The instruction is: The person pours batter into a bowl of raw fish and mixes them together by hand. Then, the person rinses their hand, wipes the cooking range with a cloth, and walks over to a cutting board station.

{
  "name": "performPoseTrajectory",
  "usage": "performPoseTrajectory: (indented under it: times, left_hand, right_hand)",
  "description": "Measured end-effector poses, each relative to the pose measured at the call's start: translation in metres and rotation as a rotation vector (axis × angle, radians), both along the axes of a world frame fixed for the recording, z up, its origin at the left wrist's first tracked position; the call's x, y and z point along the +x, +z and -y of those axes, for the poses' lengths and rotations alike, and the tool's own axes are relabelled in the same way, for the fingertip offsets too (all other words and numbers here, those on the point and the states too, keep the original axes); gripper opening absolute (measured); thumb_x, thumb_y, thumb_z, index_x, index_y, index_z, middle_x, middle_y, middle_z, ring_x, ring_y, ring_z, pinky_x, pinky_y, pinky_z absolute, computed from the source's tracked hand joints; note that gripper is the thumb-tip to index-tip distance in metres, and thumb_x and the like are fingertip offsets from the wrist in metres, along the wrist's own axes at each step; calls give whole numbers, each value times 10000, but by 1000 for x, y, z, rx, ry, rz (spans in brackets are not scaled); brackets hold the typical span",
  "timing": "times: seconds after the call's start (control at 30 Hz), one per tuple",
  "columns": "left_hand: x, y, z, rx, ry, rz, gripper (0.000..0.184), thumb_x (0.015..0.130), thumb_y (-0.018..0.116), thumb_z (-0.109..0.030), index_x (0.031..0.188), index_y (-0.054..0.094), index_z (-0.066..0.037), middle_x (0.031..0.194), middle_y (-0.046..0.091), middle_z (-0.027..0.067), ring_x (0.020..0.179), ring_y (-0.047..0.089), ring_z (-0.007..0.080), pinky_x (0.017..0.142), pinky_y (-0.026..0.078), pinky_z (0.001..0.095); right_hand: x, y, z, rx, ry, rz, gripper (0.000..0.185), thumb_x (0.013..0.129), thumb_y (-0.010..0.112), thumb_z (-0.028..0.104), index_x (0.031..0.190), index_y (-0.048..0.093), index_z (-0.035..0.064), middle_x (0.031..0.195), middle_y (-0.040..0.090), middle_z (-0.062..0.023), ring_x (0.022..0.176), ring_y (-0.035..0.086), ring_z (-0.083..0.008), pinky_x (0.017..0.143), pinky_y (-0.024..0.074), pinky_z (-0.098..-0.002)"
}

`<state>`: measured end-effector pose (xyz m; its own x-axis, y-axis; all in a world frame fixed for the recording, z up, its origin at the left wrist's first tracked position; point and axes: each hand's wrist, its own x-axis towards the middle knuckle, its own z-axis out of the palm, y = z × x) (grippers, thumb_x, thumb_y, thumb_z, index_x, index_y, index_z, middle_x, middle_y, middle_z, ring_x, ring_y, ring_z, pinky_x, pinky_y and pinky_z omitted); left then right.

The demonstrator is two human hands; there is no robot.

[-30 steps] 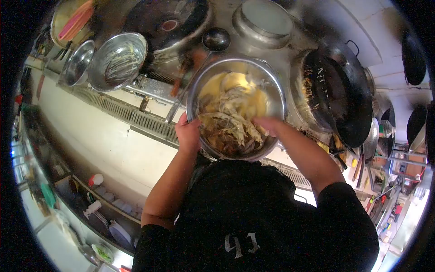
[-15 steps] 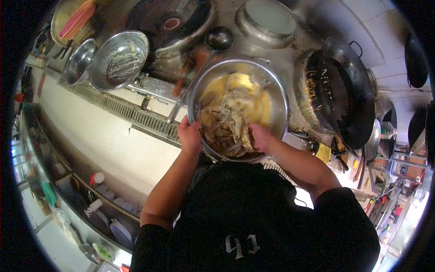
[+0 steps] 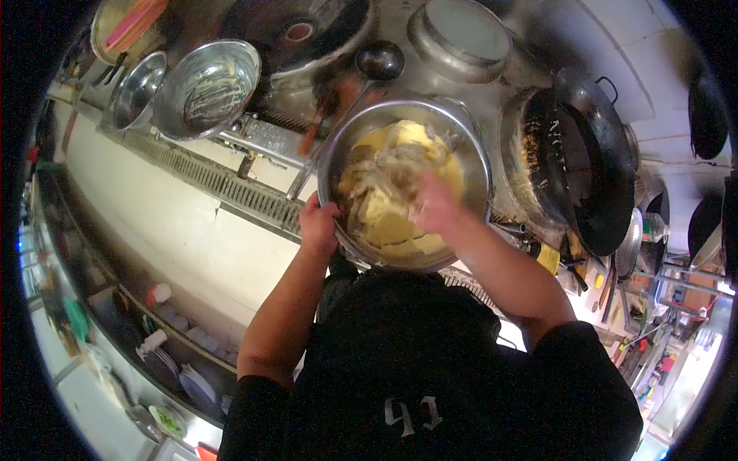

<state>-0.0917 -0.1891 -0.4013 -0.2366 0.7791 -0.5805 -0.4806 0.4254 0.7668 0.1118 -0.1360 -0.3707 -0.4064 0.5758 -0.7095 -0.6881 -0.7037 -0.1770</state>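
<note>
A person in a black shirt works with two bare hands at a big metal bowl, seen from above and close against the body. Inside the big metal bowl, pale and greyish food pieces lie loosely heaped toward the middle and far side, coated in yellow liquid, which shows openly along the near side. The left hand is closed around the left rim, thumb bent over the edge, apparently steadying the bowl. The right hand reaches over the right side and down among the food pieces. It is blurred, as are the pieces beside it, which suggests that both are moving and the food is being turned through the liquid; whether its fingers are spread, pressed together or pinching a piece, I cannot tell. Just beyond the big metal bowl lies a dark ladle, its handle slanting down past the bowl's left side. Farther beyond, to the right of the ladle, sits a round metal pot. A large black wok stands to the right of the big metal bowl. Well to its left, a smeared metal bowl sits beside a smaller metal bowl.
</note>
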Motion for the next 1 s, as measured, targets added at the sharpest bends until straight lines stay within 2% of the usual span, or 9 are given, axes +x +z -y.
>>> performPoseTrajectory:
  times: [0.27, 0.37, 0.43, 0.53, 0.6, 0.73, 0.8, 0.93, 1.0]
  left_hand:
    - [-2, 30, -7, 66, -79, -158, 375, 585, 420, 75, 936, 535, 15, 792, 549, 52, 674, 500, 149, 592, 402, 237]
    - [-8, 13, -18, 135, -99, -197, 383, 595, 436, 64, 962, 530, 11, 805, 554, 55, 681, 503, 152, 598, 401, 239]
    - [-14, -9, -16, 156, -109, -166, 376, 607, 454, 53, 974, 526, 11, 804, 555, 55, 683, 504, 154, 601, 400, 239]
    - [-15, -31, 1, 154, -81, -270, 282, 669, 526, -24, 947, 520, 20, 779, 555, 77, 693, 514, 154, 610, 408, 257]
    - [-10, -41, 40, -43, -154, -615, 234, 728, 569, -136, 887, 512, 25, 757, 556, 118, 690, 526, 168, 613, 421, 289]
    - [5, -12, 60, -145, -318, -375, 300, 818, 493, -268, 760, 507, 26, 656, 549, 131, 619, 529, 194, 579, 422, 316]
    - [2, -12, 50, 76, -356, -855, 349, 839, 455, -300, 731, 504, 29, 616, 532, 109, 598, 527, 174, 548, 405, 316]
    - [-21, -30, 16, -59, -242, -578, 338, 839, 457, -286, 728, 498, 31, 619, 533, 107, 589, 523, 169, 525, 388, 324]
    - [-24, -23, 10, 18, 82, -339, 299, 817, 489, -259, 756, 513, 32, 663, 564, 108, 627, 541, 173, 560, 408, 305]
  right_hand:
    - [-1, 44, -65, 86, 135, 167, 316, 820, 437, 238, 1063, 459, 37, 1028, 505, -153, 967, 499, -295, 832, 405, -405]
    - [4, 38, -77, 198, 283, 509, 424, 806, 457, 305, 1113, 428, 14, 1075, 494, -156, 993, 487, -280, 820, 391, -372]
    - [8, 39, -77, 663, 735, 1401, 520, 797, 456, 363, 1149, 401, -15, 1131, 467, -173, 1031, 463, -287, 859, 368, -360]
    - [29, 3, -102, 863, 1231, 1819, 604, 767, 484, 393, 1180, 369, -34, 1174, 432, -191, 1056, 443, -312, 885, 352, -343]
    - [42, -14, -109, 905, 1241, 1804, 601, 757, 492, 392, 1177, 378, -22, 1172, 429, -198, 1067, 431, -316, 893, 347, -349]
    - [40, -23, -110, 988, 1372, 1847, 549, 744, 490, 391, 1117, 442, -10, 1094, 485, -206, 1009, 479, -322, 851, 383, -373]
    - [39, -19, -108, 853, 1444, 1717, 509, 744, 488, 385, 1056, 485, -17, 1050, 509, -205, 948, 511, -324, 811, 405, -383]
    - [48, -33, -91, 643, 1440, 1577, 421, 734, 497, 355, 883, 573, -31, 923, 567, -191, 784, 572, -316, 707, 450, -392]
    - [57, -27, -69, 783, 1542, 1621, 392, 738, 500, 335, 859, 580, -29, 915, 568, -190, 787, 569, -315, 709, 448, -394]
